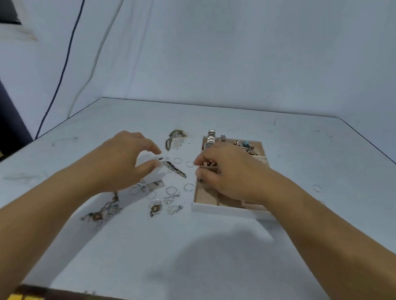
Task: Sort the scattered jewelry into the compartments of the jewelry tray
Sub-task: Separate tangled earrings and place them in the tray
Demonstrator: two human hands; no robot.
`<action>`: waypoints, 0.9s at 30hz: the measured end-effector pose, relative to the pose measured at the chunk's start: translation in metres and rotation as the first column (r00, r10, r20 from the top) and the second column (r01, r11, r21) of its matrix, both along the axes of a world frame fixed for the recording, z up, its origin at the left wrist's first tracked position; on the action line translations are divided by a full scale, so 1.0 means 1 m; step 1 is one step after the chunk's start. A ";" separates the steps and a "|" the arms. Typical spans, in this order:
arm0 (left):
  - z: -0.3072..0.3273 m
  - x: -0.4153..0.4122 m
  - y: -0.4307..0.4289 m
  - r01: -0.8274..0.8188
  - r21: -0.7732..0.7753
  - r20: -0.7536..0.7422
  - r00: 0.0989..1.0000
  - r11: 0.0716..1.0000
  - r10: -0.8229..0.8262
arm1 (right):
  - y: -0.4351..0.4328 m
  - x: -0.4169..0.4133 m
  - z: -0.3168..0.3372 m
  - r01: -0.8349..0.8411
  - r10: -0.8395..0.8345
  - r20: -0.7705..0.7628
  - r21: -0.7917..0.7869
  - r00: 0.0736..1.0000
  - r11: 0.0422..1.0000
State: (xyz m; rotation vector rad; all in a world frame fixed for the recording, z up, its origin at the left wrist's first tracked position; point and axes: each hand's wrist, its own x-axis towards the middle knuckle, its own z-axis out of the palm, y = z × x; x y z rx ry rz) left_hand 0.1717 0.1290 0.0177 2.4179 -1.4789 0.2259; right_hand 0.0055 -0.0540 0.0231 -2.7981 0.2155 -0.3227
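Note:
The jewelry tray [225, 209] is white with beige compartments and lies right of centre. A silver watch [210, 136] hangs over its back rim, and turquoise pieces [246, 144] fill the rear right compartment. My right hand [230, 175] hovers over the tray's left side, its fingertips pinching a rose-gold beaded piece [206, 162]. My left hand [126, 161] is curled, with its thumb tip at the end of a long dark patterned clip [176, 170]. Whether it grips the clip is unclear. Thin silver rings [177, 160] lie between the hands.
More loose pieces lie left of the tray: hoops [172, 190], a heart pendant [169, 199], a brown earring [155, 209], a tangled chain cluster [103, 212] and patterned clips [175, 136] further back. One ring [317, 188] lies alone at the right. Cables hang down the back-left wall.

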 end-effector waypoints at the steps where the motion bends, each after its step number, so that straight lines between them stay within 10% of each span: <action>1: -0.002 0.001 0.010 -0.011 0.003 -0.008 1.000 1.000 0.011 | 0.005 0.001 -0.003 -0.002 0.002 -0.001 0.007 1.000 1.000; 27: -0.039 0.020 0.080 -0.069 -0.100 -0.003 0.998 0.993 0.069 | 0.028 -0.004 -0.047 0.018 -0.021 0.128 0.023 0.992 1.000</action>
